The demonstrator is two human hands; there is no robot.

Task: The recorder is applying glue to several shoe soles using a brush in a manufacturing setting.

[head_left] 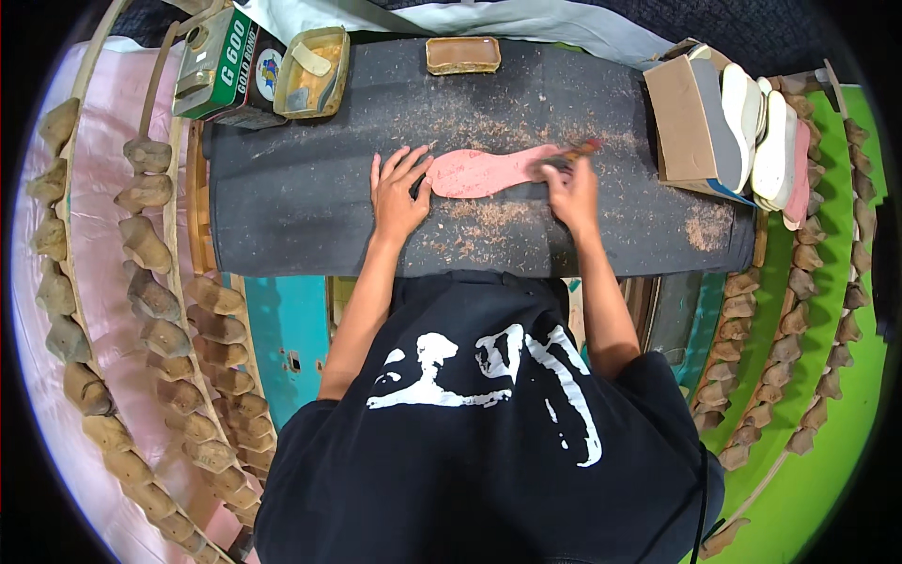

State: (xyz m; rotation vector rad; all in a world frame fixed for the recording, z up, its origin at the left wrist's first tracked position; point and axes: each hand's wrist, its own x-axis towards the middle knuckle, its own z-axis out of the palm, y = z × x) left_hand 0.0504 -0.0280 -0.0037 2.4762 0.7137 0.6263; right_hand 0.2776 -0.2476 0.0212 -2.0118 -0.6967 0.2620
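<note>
A pink, sole-shaped insole [484, 175] lies flat on the dark table cover, its wide end to the left and marks on its surface. My left hand [401, 195] rests at that wide end with fingers spread, the thumb side against the insole's edge. My right hand [574, 195] is closed round a dark tool [552, 164] with a reddish-brown end pointing to the far right. The tool lies over the insole's narrow right end. It is blurred, so its exact kind cannot be made out.
Brown shavings [493, 218] are strewn over the dark table [310, 202]. At the back left stand a green-and-black metal can [230, 70] and a yellowish tray [313, 75]. A small brown dish [462, 56] sits at the back; a cardboard box [678, 122] of insoles stands right. Wooden shoe lasts [150, 244] line side racks.
</note>
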